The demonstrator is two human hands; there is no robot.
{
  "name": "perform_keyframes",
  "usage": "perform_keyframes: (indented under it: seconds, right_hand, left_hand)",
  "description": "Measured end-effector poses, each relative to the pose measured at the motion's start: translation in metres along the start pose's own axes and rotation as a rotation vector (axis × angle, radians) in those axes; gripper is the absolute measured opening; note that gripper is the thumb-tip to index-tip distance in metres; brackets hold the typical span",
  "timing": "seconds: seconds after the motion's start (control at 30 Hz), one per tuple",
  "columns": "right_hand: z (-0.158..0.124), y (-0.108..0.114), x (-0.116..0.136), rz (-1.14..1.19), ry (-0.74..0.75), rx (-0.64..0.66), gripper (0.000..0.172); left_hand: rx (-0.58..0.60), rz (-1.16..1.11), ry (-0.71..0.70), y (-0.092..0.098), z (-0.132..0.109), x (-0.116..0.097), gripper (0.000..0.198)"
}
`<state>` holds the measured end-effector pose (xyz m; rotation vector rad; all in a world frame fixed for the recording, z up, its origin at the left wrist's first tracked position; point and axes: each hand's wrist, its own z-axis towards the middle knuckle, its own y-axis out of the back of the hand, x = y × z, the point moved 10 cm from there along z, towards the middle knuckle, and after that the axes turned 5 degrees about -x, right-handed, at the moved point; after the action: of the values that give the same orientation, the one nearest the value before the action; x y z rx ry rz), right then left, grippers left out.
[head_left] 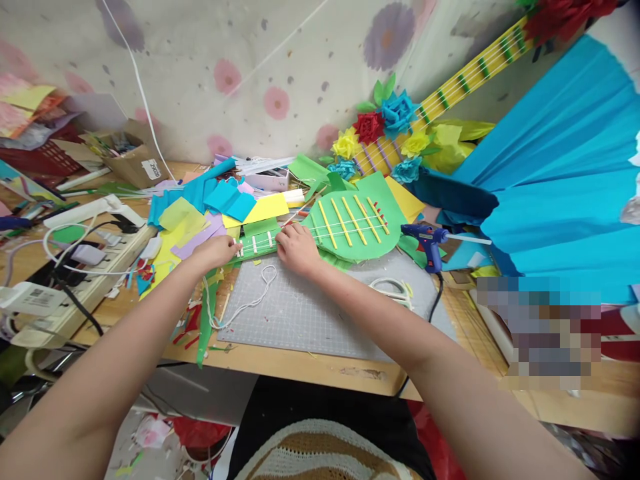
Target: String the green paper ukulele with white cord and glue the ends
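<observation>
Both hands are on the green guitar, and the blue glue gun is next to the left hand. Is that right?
Not quite: the glue gun isn't next to the left hand. The head view shows it by the round end of the guitar. Both hands are on the green guitar, and the gun is blue.

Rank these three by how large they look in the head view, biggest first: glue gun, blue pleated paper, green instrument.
1. Blue pleated paper, running past the picture's edge
2. Green instrument
3. Glue gun

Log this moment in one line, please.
Object: green pear-shaped paper instrument; left hand: at neck end; right hand: on neck near body; nearby: blue glue gun
</observation>
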<state>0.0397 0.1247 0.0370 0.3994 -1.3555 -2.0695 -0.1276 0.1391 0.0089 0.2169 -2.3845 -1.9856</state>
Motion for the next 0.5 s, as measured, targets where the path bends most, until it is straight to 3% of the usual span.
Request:
perform_keyframes:
  seconds: [0.27,0.5]
  right_hand:
    - [-0.011,0.012,-0.011,0.072,0.018,-0.085,0.025]
    - [-0.021,0.003,-0.016,0.121,0.062,-0.062,0.036]
  left_hand:
    - [0.062,0.051,-0.029,-0.001,-0.003,-0.007,0.046]
    - [0.099,0.121,-0.016,-0.003,-0.004,-0.009,0.051]
